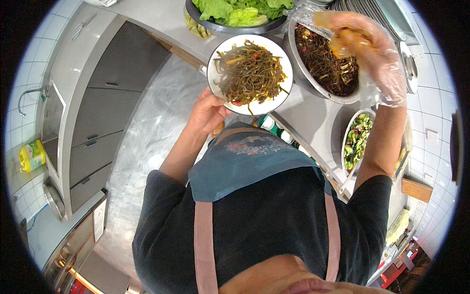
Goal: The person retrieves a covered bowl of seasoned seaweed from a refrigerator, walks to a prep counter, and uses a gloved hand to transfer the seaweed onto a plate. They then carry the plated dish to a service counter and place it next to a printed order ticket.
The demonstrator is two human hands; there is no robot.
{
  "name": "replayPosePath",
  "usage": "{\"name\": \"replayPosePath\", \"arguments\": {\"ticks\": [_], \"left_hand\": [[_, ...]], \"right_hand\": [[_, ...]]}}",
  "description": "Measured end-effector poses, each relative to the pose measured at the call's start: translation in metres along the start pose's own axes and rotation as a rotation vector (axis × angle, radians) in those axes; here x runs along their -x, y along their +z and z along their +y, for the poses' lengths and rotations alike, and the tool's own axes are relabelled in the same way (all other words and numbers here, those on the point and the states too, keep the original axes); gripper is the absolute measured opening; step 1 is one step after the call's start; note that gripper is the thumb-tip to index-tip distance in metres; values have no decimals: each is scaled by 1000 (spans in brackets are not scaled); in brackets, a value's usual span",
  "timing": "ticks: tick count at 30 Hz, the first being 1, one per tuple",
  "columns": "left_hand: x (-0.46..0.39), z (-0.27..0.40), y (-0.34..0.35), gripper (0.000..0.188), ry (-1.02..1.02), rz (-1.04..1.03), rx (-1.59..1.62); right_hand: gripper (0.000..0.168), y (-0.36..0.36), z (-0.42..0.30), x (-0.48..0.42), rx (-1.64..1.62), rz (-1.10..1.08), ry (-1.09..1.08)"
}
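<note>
My left hand (212, 112) grips the near-left rim of a round white plate (214, 80) with a dark edge. A heap of shredded seaweed salad (253, 75) with red chili pieces lies on the plate, and a few strands hang over its near rim. In a clear plastic glove, my right hand (361, 51) is raised over the right side of a large basin (318, 88). Dark shredded seaweed (315, 60) with chili fills that basin. Orange-brown stains cover the gloved fingers, which are curled; whether anything is between them is hidden.
Leaf lettuce (238, 11) fills a dark bowl (220, 28) at the counter's back. Chopped cucumber salad (355, 139) sits in an oval dish (343, 150) below my right forearm. Stacked plates (367, 11) stand behind the basin. Grey cabinets (106, 92) line the left.
</note>
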State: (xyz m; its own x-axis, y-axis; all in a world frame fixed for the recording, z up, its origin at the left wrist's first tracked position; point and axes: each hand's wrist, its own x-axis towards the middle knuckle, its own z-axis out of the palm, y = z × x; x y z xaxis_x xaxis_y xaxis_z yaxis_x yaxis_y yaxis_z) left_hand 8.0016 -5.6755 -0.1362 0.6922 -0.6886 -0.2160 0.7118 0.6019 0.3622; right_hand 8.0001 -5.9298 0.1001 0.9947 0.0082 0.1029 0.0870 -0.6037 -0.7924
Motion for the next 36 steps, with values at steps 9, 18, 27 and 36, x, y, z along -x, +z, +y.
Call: {"name": "replayPosePath", "arguments": {"ticks": [9, 18, 27, 36], "left_hand": [[-16, -35, -54, 50, 5, 123, 34], [-38, -37, -83, 47, -53, 85, -24], [-47, -25, -99, 42, -100, 51, -35], [-57, -20, -109, 31, -74, 85, -46]], "right_hand": [[23, -41, 95, 32, 178, -144, 374], [22, -52, 120, 34, 599, -99, 256], [30, -11, 134, 25, 764, -221, 156], [28, -22, 155, 31, 699, -172, 261]]}}
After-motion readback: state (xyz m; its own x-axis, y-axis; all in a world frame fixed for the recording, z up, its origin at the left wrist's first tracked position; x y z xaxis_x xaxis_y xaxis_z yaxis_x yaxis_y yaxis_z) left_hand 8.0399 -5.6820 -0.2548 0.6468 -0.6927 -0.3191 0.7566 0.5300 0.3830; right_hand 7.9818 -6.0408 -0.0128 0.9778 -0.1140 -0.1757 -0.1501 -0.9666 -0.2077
